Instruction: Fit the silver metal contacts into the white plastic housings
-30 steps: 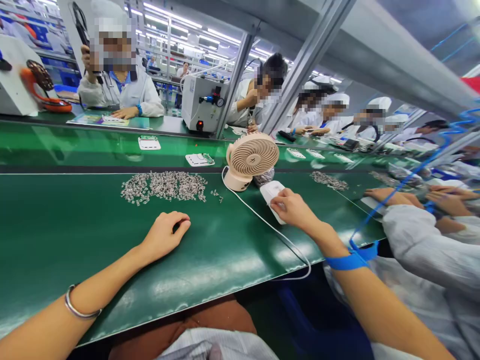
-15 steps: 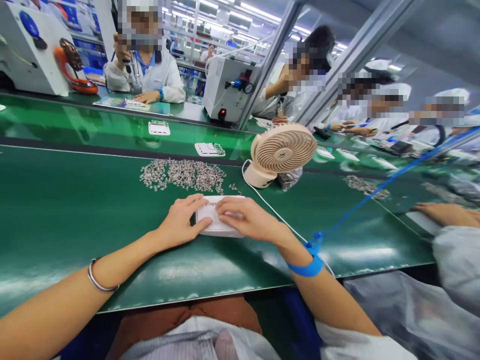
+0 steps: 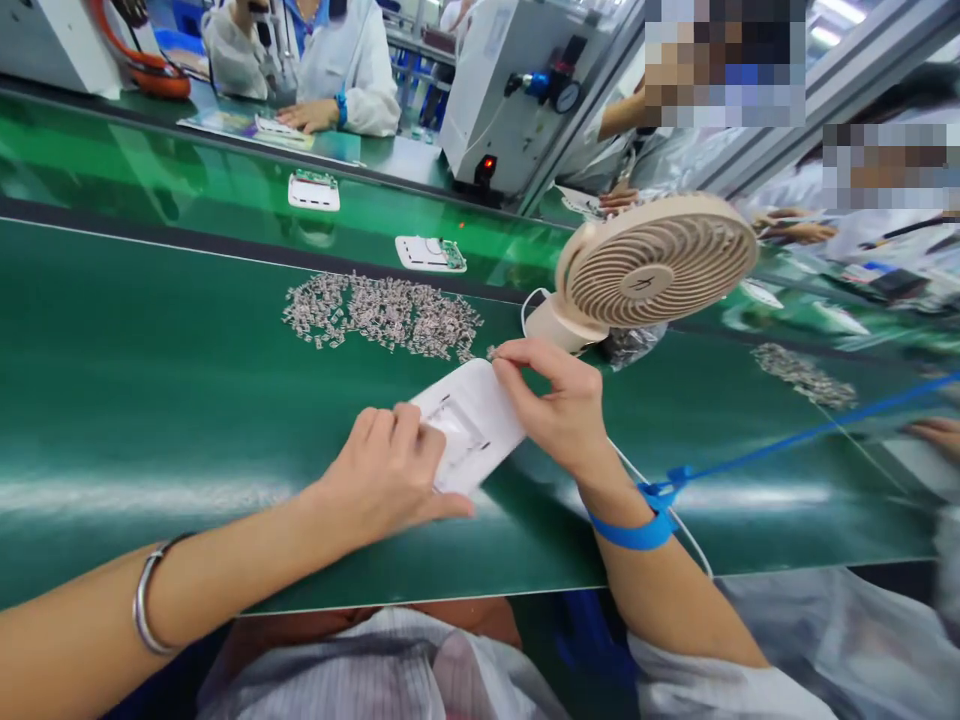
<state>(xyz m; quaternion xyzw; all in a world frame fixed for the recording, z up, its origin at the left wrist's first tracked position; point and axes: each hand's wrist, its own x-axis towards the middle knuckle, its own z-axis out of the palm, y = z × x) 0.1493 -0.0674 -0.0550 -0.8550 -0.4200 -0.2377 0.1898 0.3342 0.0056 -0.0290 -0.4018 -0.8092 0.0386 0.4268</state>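
Note:
My left hand (image 3: 394, 465) grips the left side of a white plastic housing (image 3: 499, 425), thumb along its near edge and fingers over its face. The housing is tilted and has a recessed rectangle with small dark slots. My right hand (image 3: 555, 400) is closed in a pinch at the housing's far right corner. A small metal piece (image 3: 491, 352) shows at its fingertips, partly hidden. Just beyond the housing lies a spread pile of small metal pieces (image 3: 412, 315) on the green work surface (image 3: 150, 380).
A beige fan (image 3: 652, 270) stands behind my right hand, its white cable (image 3: 694, 545) running past my wrist. A blue cord (image 3: 810, 435) leads right from my wristband. White housings with circuit boards (image 3: 431, 254) sit on the far green strip. Co-workers sit across and to the right.
The housing has been turned and tilted up in my left hand. My right hand has left its face for the far right corner, fingertips pinched by the loose pieces. The view has moved closer.

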